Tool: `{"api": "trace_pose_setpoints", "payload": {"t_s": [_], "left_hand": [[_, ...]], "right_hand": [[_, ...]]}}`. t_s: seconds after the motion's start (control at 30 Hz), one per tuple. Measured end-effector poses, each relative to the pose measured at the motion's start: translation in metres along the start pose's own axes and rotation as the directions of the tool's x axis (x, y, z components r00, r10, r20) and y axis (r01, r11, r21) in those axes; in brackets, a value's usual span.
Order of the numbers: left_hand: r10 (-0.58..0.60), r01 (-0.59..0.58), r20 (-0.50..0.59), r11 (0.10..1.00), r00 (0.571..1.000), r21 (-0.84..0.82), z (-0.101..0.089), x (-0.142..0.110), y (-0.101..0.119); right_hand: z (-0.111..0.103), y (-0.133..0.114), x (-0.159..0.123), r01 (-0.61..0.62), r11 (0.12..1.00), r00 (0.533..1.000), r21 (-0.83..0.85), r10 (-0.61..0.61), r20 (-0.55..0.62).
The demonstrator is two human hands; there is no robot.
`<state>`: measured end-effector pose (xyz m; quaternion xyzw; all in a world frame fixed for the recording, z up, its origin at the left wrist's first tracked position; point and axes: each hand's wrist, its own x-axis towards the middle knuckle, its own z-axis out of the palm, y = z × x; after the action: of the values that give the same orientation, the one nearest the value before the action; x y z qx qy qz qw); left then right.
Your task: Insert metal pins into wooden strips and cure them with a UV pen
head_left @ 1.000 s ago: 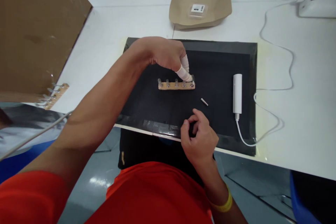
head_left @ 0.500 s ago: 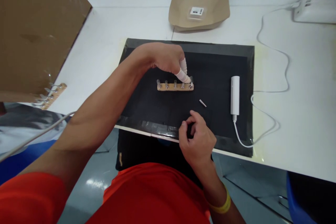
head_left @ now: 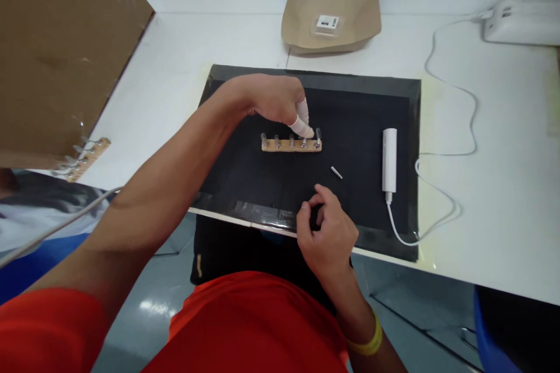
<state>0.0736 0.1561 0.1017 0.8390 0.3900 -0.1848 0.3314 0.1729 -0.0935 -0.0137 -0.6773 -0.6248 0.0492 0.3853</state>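
Five clear upright pieces [head_left: 291, 140] are carried by a narrow wooden strip [head_left: 284, 147], which is laid crosswise on the black mat [head_left: 363, 116] on the counter [head_left: 179, 64], probably so that small, see-through parts are made easier to spot. The strip's 3 o'clock end is reached from 11 o'clock by the left grip [head_left: 276, 96]; its fingertips, sheathed in white coverings [head_left: 300, 127], are bunched near the two endmost pieces, but whether either is pinched cannot be told. From this grip, the strip is found toward 5 o'clock. The coverings are presumably worn to spare the pieces from bare skin. At the strip's 5 o'clock, the right grip [head_left: 330, 230] is loosely curled with nothing seen in it, perhaps held low so that the view is left free.
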Motion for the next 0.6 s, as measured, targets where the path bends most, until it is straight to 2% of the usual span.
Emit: {"api": "trace_pose_setpoints", "payload": {"t_s": [0.17,0.33,0.43,0.6], "left_hand": [[0.052,-0.052,-0.005,0.999,0.999,-0.015,0.002,-0.002,-0.002],[0.036,-0.036,0.007,0.998,0.999,-0.047,0.004,-0.005,-0.004],[0.068,-0.068,0.012,0.997,0.998,-0.038,0.004,-0.009,-0.005],[0.077,-0.078,-0.031,0.996,0.997,-0.03,0.004,-0.018,-0.006]], "right_hand": [[0.0,0.0,-0.001,0.0,1.0,1.0,-0.006,0.0,-0.001],[0.0,0.0,-0.002,-0.002,1.0,1.0,-0.006,0.002,-0.001],[0.0,0.001,-0.002,-0.002,1.0,1.0,-0.002,0.002,0.004],[0.0,0.001,-0.002,-0.002,1.0,1.0,-0.002,0.002,0.004]]}}
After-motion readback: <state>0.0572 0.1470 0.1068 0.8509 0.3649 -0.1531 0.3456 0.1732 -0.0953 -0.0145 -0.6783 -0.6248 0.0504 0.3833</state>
